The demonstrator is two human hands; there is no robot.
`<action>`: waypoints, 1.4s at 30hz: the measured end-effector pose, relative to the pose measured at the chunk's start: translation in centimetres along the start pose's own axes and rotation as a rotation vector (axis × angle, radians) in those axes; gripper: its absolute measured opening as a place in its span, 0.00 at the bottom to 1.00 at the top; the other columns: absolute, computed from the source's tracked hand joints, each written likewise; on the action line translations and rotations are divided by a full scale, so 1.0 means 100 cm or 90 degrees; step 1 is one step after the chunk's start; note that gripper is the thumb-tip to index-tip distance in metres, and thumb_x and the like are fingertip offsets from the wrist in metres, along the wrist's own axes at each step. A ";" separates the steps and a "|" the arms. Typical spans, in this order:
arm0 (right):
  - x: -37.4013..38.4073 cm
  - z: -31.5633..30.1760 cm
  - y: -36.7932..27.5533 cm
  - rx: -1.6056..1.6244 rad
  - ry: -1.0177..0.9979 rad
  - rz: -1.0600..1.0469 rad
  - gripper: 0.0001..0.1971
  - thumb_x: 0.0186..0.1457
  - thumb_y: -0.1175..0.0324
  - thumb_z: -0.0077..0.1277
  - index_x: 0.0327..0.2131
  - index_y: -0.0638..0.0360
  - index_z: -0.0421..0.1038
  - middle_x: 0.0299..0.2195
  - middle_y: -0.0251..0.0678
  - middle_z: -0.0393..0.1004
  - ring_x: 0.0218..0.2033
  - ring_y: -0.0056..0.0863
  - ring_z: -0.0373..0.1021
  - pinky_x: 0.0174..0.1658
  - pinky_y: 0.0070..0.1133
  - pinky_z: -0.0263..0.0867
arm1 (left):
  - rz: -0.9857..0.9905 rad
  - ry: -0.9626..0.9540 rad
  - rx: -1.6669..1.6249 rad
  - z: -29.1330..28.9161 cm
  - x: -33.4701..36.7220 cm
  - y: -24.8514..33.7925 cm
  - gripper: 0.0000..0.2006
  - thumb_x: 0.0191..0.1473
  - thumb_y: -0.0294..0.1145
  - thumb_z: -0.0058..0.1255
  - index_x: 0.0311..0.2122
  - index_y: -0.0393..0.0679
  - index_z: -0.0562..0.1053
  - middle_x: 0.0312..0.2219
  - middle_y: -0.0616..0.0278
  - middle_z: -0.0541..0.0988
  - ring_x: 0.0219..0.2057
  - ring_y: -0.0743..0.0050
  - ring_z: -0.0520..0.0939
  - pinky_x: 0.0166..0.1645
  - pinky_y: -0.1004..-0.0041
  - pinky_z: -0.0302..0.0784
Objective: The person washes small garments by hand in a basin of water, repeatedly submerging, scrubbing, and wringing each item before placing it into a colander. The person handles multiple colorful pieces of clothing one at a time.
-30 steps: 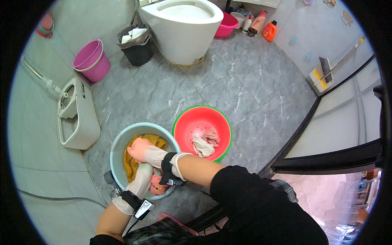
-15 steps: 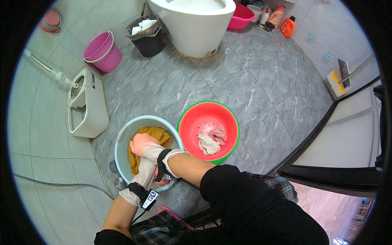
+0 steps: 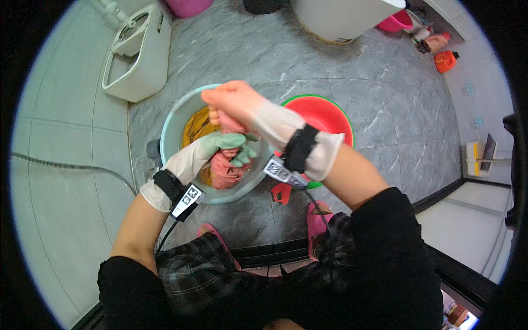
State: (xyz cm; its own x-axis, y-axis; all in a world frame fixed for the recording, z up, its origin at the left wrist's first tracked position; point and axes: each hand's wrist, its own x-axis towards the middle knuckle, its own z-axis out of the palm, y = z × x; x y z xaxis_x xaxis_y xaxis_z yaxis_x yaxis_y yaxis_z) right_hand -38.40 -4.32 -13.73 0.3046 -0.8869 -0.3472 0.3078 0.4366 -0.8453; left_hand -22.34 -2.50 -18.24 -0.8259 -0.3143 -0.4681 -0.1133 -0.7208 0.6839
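A light blue basin [image 3: 166, 129] holds water and a yellow cloth [image 3: 199, 125] along its left side. Above it, a wet pink cloth [image 3: 225, 171] bunches up between my gloved hands. My left hand [image 3: 234, 144], in a white glove with green fingers, has its fingers wrapped round the cloth's middle. Higher up, my right hand [image 3: 235, 103], in a white and orange-pink glove, is closed in a fist on the cloth's upper end. To the right stands a red basin [image 3: 318, 113] with a green rim; my right forearm hides much of its inside.
A white bin-like container [image 3: 140, 71] stands against the left wall, with a grey hose [image 3: 71, 166] below. A toilet base [image 3: 341, 25] is at the back. Bottles [image 3: 444, 60] stand at the far right. My pink slippers [image 3: 316, 228] are near the doorsill [image 3: 269, 254].
My view has shifted nearer my feet. My right hand has risen out of the blue basin and moved apart from the left. The pink cloth now shows, gripped between both hands.
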 end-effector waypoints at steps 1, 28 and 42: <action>-0.007 -0.003 -0.007 0.021 -0.008 0.010 0.12 0.55 0.64 0.54 0.26 0.63 0.70 0.22 0.35 0.73 0.21 0.23 0.69 0.26 0.22 0.67 | -0.006 -0.030 -0.016 0.003 -0.002 0.002 0.27 0.56 0.44 0.53 0.51 0.28 0.69 0.46 0.48 0.78 0.43 0.64 0.81 0.51 0.68 0.77; -0.040 -0.033 0.019 -1.121 -0.100 -0.861 0.17 0.40 0.67 0.54 0.39 0.47 0.73 0.29 0.26 0.67 0.34 0.29 0.69 0.37 0.29 0.70 | -0.065 -0.030 -0.102 0.018 -0.017 0.002 0.07 0.54 0.32 0.55 0.32 0.39 0.75 0.26 0.59 0.78 0.26 0.67 0.80 0.34 0.65 0.78; -0.025 -0.026 0.029 -0.984 -0.145 0.071 0.13 0.45 0.71 0.53 0.38 0.56 0.77 0.27 0.42 0.79 0.17 0.36 0.76 0.32 0.29 0.75 | 0.130 0.361 0.777 0.011 0.009 -0.012 0.13 0.44 0.38 0.50 0.31 0.41 0.77 0.27 0.44 0.80 0.31 0.42 0.81 0.33 0.57 0.74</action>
State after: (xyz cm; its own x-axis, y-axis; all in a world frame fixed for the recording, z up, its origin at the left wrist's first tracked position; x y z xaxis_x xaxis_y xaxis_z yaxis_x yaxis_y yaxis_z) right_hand -40.58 -1.26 -16.32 0.4310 -0.7586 -0.4886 -0.8690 -0.2031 -0.4513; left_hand -23.56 -1.25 -18.86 -0.5813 -0.7708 -0.2608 -0.6741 0.2767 0.6849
